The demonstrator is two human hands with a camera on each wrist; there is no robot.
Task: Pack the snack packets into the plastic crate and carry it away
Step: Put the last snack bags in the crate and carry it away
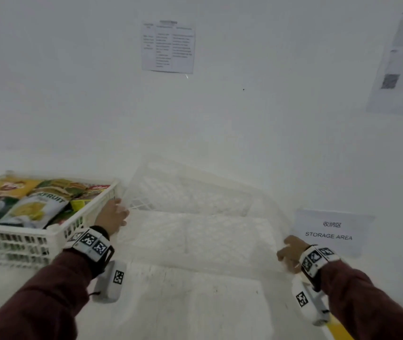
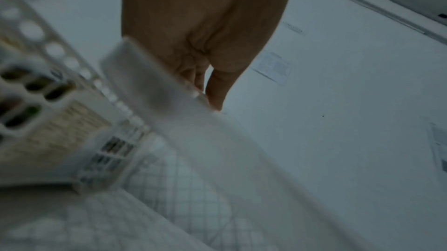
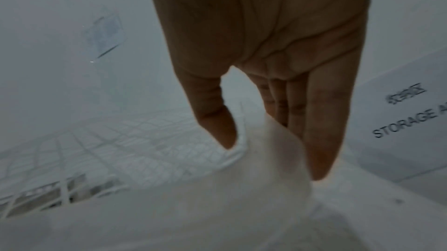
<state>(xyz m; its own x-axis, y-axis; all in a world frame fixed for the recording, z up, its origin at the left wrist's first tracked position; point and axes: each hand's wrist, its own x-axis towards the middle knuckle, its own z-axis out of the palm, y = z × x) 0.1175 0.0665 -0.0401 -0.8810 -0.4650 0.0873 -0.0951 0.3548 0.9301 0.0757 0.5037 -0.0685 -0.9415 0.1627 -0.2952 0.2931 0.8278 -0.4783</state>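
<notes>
An empty white lattice crate [image 1: 195,182] sits blurred in the middle of the white surface, between my two hands. My left hand [image 1: 112,217] grips its left rim [image 2: 150,83], fingers curled over the edge. My right hand [image 1: 290,253] pinches its right rim [image 3: 266,159], with the thumb [image 3: 212,121] inside and the fingers outside. To the left stands a second white crate [image 1: 55,229], filled with several snack packets [image 1: 36,204], its right wall close to my left hand.
A paper sign reading STORAGE AREA [image 1: 330,231] leans against the white wall just right of my right hand. A printed sheet [image 1: 168,46] and another paper [image 1: 401,65] hang higher on the wall. A yellow strip [image 1: 337,330] shows at the bottom right.
</notes>
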